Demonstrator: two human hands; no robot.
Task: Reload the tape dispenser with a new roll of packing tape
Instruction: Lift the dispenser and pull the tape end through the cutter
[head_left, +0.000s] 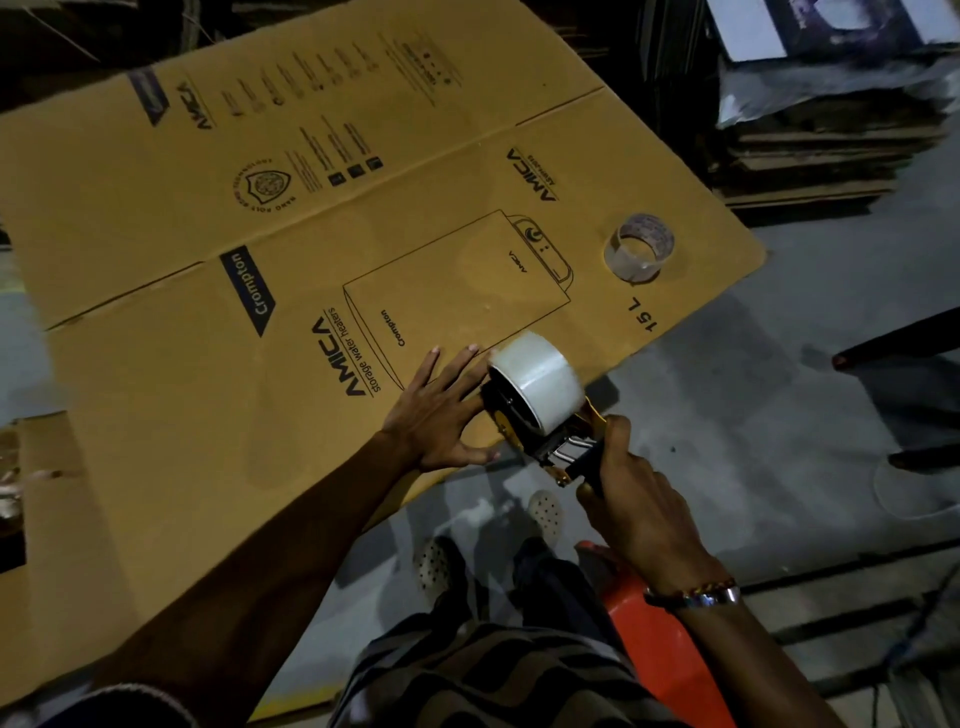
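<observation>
The new tape roll (537, 382) sat on the tape dispenser (550, 441), which rested at the near edge of the flattened carton (311, 260). The step in hand appeared to be seating the roll; pressing it squarely onto the hub while the frame is steadied would serve best. The left hand (441, 410) was spread flat, fingers against the roll's side. The right hand (631, 499) was closed around the dispenser handle. A near-spent roll (639, 249) lay well apart on the carton.

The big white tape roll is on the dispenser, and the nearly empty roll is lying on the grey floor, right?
Not quite. The head view shows the nearly empty roll lying on the flattened cardboard box, not the grey floor. The big white tape roll is indeed on the dispenser.
</observation>
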